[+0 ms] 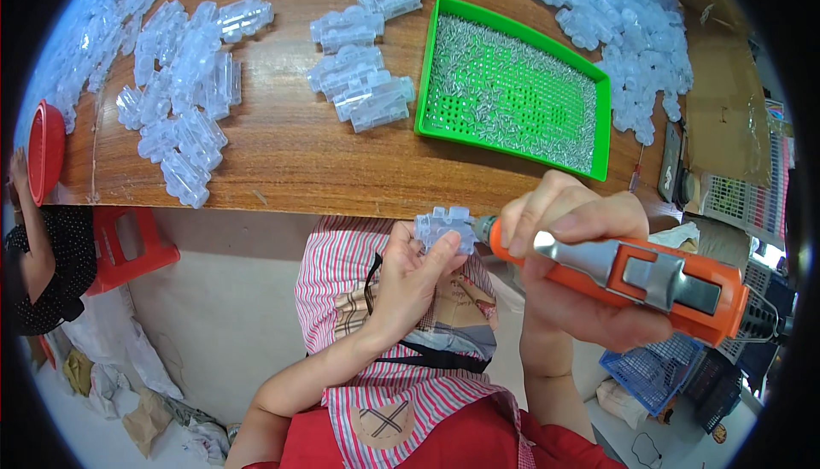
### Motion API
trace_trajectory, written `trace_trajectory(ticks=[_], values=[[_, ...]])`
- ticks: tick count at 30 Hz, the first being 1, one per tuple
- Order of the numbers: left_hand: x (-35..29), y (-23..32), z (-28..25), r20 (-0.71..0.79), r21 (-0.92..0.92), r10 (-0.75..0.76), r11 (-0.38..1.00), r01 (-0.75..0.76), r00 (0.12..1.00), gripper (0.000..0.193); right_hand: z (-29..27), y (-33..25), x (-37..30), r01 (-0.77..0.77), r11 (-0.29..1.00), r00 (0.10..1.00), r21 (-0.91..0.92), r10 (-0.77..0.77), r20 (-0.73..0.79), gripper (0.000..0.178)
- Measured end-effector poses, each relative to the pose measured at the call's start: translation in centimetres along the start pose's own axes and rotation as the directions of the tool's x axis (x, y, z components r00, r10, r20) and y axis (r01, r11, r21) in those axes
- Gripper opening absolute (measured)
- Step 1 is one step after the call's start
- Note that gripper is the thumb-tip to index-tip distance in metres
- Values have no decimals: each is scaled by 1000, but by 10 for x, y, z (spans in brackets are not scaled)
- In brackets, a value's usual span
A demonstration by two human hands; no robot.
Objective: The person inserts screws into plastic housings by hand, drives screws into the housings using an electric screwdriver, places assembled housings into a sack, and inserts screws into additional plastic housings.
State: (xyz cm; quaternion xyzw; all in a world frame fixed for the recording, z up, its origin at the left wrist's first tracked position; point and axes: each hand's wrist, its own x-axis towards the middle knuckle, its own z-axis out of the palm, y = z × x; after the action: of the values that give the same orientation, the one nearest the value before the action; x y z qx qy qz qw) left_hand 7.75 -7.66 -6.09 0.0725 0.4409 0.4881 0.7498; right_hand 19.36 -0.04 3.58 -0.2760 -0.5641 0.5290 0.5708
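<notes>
Between the thumb and fingers of my left hand (407,277) is a clear plastic part (446,228), held just off the table's front edge. My right hand (571,228) grips an orange electric screwdriver (658,281) with a metal lever along its side. The driver's tip points left and meets the right side of the clear part; whether a screw sits there is too small to tell. Beyond my hands lies a green tray (512,151) holding many small silver screws (478,59). Left of it, several similar clear parts (363,85) rest on the wooden table (282,153).
Piles of clear parts (192,67) cover the table's left side, with another heap (611,33) at the far right. A small screwdriver (636,170) lies near the right edge. At left, another person's arm (34,247) is beside a red bowl (47,151) and red stool (128,247).
</notes>
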Motion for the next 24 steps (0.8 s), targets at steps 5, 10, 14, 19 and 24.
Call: trace_trajectory(ticks=[5, 10, 14, 19, 24], values=[[0, -7, 0, 29, -106, 56, 993, -52, 998, 26, 2, 9, -6, -41, 999, 999, -1, 41, 13, 87], [-1, -11, 0, 8, -142, 103, 985, -100, 995, 24, 4, 19, -7, -64, 998, 997, 2, 64, 45, 88], [-2, -14, -9, 18, -29, 123, 992, -122, 992, 23, 0, 24, -5, -60, 998, 991, -31, 63, 120, 79], [-4, -8, 5, -23, -94, 188, 977, -189, 982, 23, -4, 23, 3, -10, 993, 958, -116, 43, 283, 58], [-4, -8, 2, -23, -7, 205, 979, -205, 978, 23, 3, 21, 9, 3, 988, 910, -153, 61, 410, 34]])
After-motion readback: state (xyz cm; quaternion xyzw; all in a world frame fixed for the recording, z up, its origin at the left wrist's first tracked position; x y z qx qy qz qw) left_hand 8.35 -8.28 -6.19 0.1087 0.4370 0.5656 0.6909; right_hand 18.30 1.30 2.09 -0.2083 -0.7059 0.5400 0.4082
